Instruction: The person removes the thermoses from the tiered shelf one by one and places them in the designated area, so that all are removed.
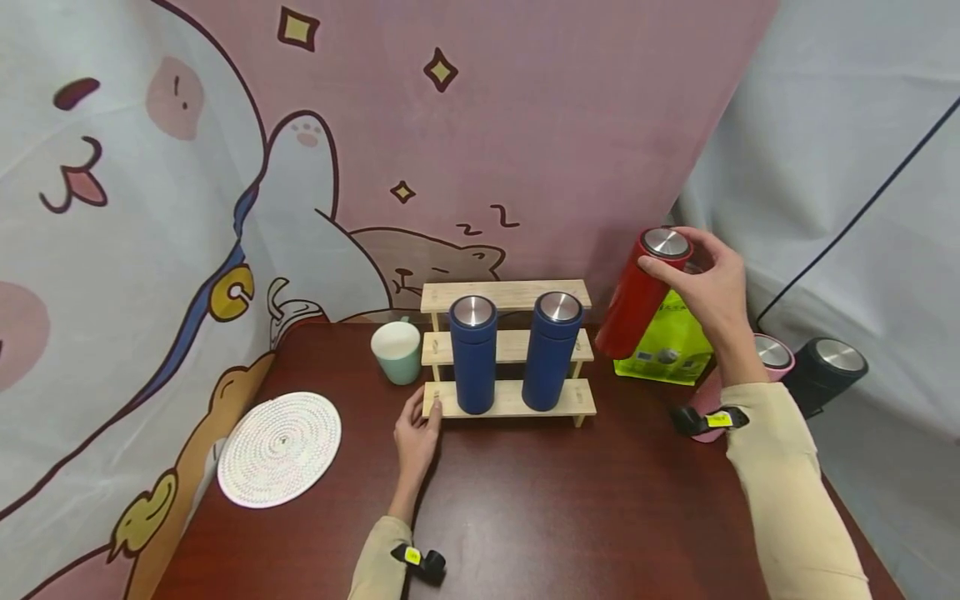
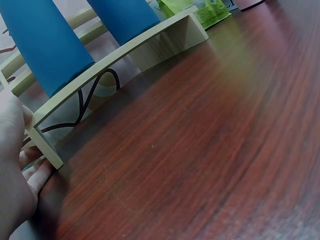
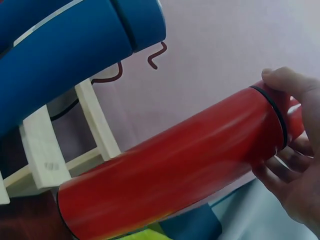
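Head view: a pink, cartoon-printed backdrop point(image 1: 570, 167) hangs behind everything.
Table: dark red-brown wood point(image 1: 540, 508), grain showing.
Wooden shelf: three-tiered stand point(image 1: 510, 293) near the table's back edge.
Round mat: pale, woven disc point(image 1: 279, 450) lying flat at the left.
Bag: yellow-green packet point(image 1: 667, 346) standing to the right of the shelf, partly behind the red bottle.
Red bottle: point(image 1: 633, 304) raised and slanted, just beside the shelf's right end, its steel-topped lid toward the upper right; whether its base touches the shelf I cannot tell.
Blue bottles: two, left point(image 1: 475, 371) and right point(image 1: 551, 362), upright on the lowest tier, apart.
Other bottles: pink point(image 1: 711, 396) and dark point(image 1: 813, 382), at the right beyond the forearm.
Right hand: point(image 1: 712, 279) grasping the red bottle around its lid end, thumb opposite fingers.
Left hand: point(image 1: 417, 433) gripping the lowest tier's left end, thumb above, fingers below.
Cup: mint green point(image 1: 399, 367), left of the shelf.
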Motion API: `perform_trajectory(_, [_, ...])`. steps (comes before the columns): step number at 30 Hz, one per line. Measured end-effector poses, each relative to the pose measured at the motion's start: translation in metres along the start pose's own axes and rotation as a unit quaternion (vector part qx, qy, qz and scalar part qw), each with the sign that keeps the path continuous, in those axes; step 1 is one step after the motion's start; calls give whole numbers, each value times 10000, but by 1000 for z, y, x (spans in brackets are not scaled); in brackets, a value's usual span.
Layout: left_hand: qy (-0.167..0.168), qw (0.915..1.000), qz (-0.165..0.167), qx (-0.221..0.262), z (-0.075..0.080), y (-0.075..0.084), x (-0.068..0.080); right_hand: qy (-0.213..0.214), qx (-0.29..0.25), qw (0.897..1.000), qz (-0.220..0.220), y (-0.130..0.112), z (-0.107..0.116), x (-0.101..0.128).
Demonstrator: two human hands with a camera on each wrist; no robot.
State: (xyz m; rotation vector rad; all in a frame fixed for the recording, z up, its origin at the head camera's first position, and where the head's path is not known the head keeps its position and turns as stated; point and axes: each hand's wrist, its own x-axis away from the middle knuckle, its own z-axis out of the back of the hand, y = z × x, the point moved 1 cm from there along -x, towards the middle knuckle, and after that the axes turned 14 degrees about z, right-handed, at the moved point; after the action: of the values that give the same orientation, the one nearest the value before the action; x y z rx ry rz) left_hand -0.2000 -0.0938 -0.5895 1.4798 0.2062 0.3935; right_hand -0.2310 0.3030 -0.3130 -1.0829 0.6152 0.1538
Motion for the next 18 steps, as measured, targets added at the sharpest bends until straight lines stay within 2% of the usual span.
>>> perform_trajectory(6, [32,10000,18,-23,1,0,0,37,234,9994,-272,9,11,13])
perform_trajectory(11, [6,10000,14,46,1,-2,-1,6,659,9968,-451,12,18,25])
perform_trajectory(18, [28,10000,11,-8,0,-1,-1,215,1082,9932,-364,15,21,46])
